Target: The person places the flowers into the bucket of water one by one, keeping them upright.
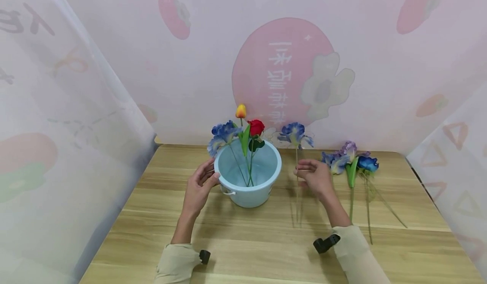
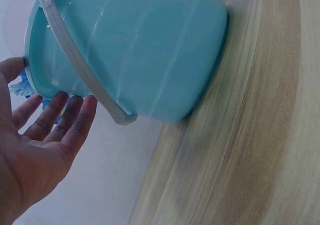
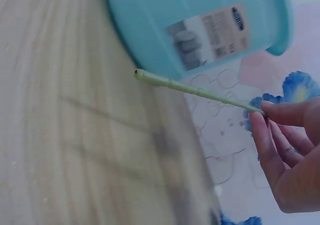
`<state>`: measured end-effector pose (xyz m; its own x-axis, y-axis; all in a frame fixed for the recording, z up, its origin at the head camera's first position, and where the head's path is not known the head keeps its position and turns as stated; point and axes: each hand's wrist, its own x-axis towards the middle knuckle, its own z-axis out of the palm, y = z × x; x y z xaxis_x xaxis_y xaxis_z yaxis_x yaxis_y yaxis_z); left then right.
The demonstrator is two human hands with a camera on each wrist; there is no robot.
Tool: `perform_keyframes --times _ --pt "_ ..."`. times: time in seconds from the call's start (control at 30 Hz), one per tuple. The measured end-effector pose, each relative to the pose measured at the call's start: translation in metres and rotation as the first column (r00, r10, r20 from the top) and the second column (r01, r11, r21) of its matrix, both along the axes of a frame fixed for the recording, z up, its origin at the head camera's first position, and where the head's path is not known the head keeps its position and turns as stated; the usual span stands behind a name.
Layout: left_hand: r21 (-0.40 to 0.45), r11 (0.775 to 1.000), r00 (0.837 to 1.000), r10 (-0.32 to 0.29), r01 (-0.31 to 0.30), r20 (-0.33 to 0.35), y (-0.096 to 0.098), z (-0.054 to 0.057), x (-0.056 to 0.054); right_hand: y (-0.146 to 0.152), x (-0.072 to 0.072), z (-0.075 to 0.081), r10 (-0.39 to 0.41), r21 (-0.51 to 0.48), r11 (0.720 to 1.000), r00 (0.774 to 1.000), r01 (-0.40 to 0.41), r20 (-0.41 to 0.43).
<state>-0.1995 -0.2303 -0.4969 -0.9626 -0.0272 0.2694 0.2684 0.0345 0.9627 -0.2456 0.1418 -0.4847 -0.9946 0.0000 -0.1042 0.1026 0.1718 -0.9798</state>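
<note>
A light-blue bucket (image 1: 247, 197) stands upright on the table, holding a blue iris (image 1: 224, 135), a red rose (image 1: 256, 127) and a yellow-orange tulip (image 1: 241, 111). My left hand (image 1: 199, 184) rests against its left side, thumb at the rim and extended fingers touching the outer wall near the white handle (image 2: 75, 55). To the right of the bucket, my right hand (image 1: 315, 175) pinches the thin green stem (image 3: 200, 91) of another blue iris (image 1: 295, 134) between thumb and fingers. This iris is upright in the head view, bloom above the hand and cut end below.
More artificial flowers lie on the right of the wooden table (image 1: 258, 250), among them a purple bloom (image 1: 348, 148) and a dark-blue rose (image 1: 367, 163), their stems toward the front. A printed curtain (image 1: 205, 72) hangs behind the table and at both sides.
</note>
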Motion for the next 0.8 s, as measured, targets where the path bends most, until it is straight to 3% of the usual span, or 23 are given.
perform_keyframes --times 0.4,0.8 --pt "0.001 1.000 1.000 -0.003 0.003 -0.002 0.000 0.000 0.000 -0.006 0.003 0.047 -0.063 -0.086 0.995 0.985 0.049 -0.163" --pt "0.011 1.000 1.000 -0.013 0.013 -0.002 0.000 0.002 0.001 -0.020 0.003 0.094 -0.065 -0.135 0.990 0.961 0.029 -0.270"
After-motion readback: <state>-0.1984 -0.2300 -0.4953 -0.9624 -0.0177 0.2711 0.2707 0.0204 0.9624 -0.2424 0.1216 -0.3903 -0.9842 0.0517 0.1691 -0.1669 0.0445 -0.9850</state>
